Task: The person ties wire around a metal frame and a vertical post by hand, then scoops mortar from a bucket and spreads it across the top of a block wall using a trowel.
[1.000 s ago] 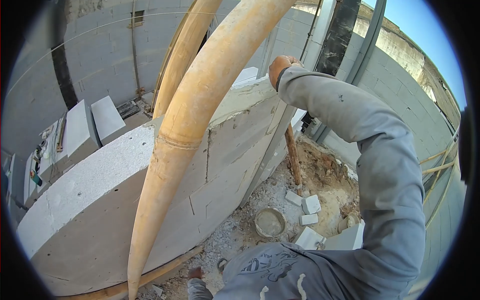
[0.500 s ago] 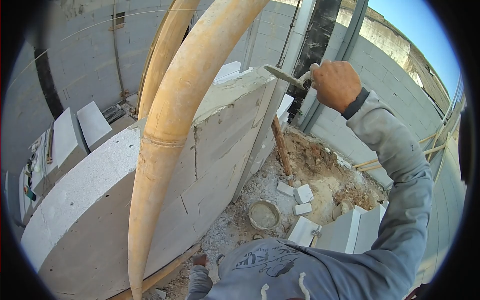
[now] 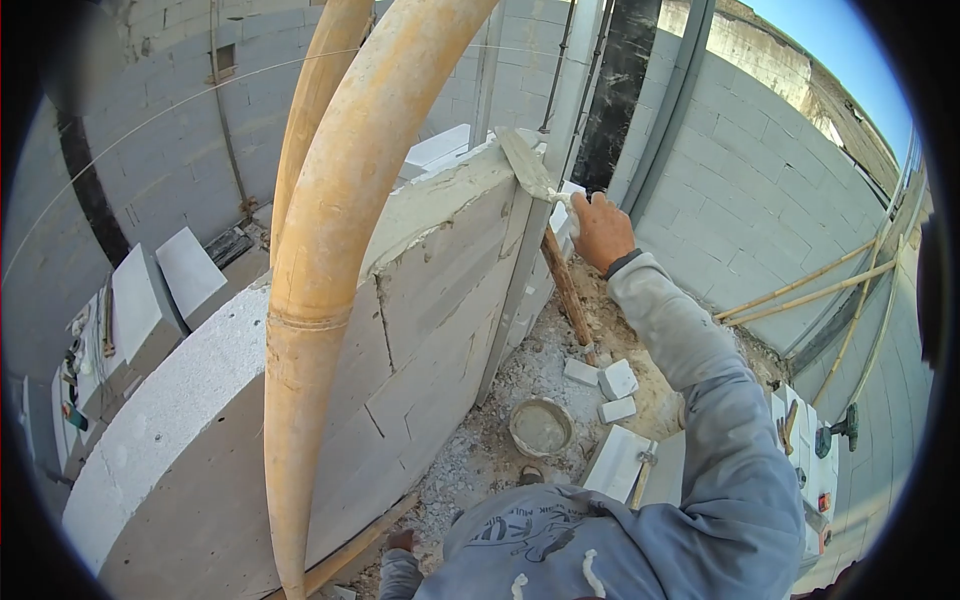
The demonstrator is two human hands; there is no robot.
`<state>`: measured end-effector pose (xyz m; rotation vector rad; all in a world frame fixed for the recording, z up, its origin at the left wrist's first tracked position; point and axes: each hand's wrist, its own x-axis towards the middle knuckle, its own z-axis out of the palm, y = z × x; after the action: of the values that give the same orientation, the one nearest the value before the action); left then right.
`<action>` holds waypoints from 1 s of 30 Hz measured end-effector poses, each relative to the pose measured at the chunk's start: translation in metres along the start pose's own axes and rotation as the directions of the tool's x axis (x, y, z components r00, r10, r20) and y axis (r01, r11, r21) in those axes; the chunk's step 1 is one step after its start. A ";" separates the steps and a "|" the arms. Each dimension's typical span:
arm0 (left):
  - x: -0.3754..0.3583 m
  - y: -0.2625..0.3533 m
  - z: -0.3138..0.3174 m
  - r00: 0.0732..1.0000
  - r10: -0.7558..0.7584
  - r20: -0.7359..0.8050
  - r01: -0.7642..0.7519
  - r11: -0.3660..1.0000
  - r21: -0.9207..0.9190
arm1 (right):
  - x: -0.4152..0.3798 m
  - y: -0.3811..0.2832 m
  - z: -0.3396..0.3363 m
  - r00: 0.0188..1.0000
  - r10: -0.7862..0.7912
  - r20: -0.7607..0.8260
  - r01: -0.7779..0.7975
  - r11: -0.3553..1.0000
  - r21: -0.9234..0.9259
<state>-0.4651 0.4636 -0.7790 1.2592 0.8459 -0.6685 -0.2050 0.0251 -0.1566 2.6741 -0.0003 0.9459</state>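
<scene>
My right hand is closed around the handle of a trowel. The mortar-smeared blade is tilted, close to the far end of the block wall, beside a grey metal post. Wet mortar coats the wall's top there. Low at my side, near the foot of the wall, my left hand shows only in part; its fingers are too small and hidden to read.
Bamboo poles rise in front of the wall. A mortar bucket, small block pieces and a hammer are on the ground side. A wooden prop leans behind. Tools lie on blocks at the right.
My right hand has moved down and left with the trowel, whose blade now points more steeply up beside the wall's end. The view has shifted, showing more tools at the right.
</scene>
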 end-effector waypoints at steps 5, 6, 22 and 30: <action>-0.009 -0.011 -0.007 0.998 -0.054 -0.011 0.055 0.967 0.248 | -0.049 0.031 -0.021 0.988 -0.116 0.100 0.120 0.992 -0.033; -0.012 -0.007 -0.008 0.985 -0.086 0.149 0.016 0.909 0.416 | -0.058 0.040 -0.027 0.985 -0.113 0.134 0.123 0.990 -0.069; -0.044 0.077 0.018 0.993 0.116 -0.039 -0.104 0.971 0.217 | 0.024 0.029 -0.076 1.000 -0.025 -0.008 0.026 0.997 0.075; 0.012 -0.019 -0.012 0.995 0.100 0.017 -0.097 0.889 0.447 | 0.114 0.010 -0.088 0.912 -0.345 0.221 0.370 0.925 -0.083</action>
<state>-0.4763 0.4722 -0.8001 1.7086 0.6437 -0.8066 -0.1708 0.0514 -0.0189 2.5210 0.3643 0.5368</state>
